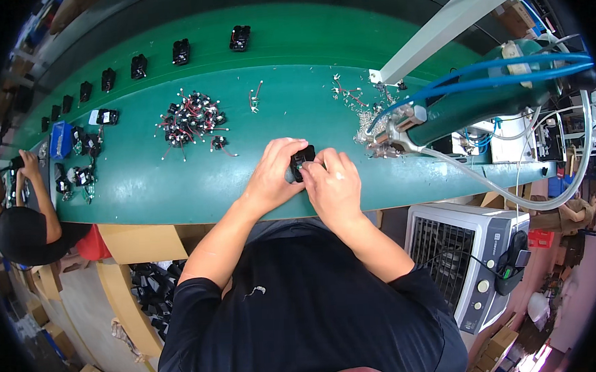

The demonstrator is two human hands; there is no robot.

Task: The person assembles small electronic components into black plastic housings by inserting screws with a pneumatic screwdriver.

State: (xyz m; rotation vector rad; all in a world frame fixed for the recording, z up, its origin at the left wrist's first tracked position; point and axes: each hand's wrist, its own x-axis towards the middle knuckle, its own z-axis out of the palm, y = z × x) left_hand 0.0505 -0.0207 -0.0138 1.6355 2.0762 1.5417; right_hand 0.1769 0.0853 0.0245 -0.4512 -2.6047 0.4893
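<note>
Over the front part of the green worktable (197,181), both hands meet at a small black plastic housing (303,160). My left hand (274,174) is closed around its left side and steadies it. With fingertips pinched together, my right hand (333,181) presses at the housing's near right part; whether a small part sits between those fingertips is hidden. To the left lies a pile of small black parts with red wires and white connectors (192,121). One such wired part (220,143) rests apart from the pile, and a loose red wire piece (256,97) lies beyond my hands.
Black housings (180,52) stand in a row along the green belt. Right of my hands, a pneumatic machine head (403,130) with blue hoses overhangs scattered metal bits (369,123). An air cooler (460,255) stands below right, a carton (126,309) below left. Another person (27,227) works far left.
</note>
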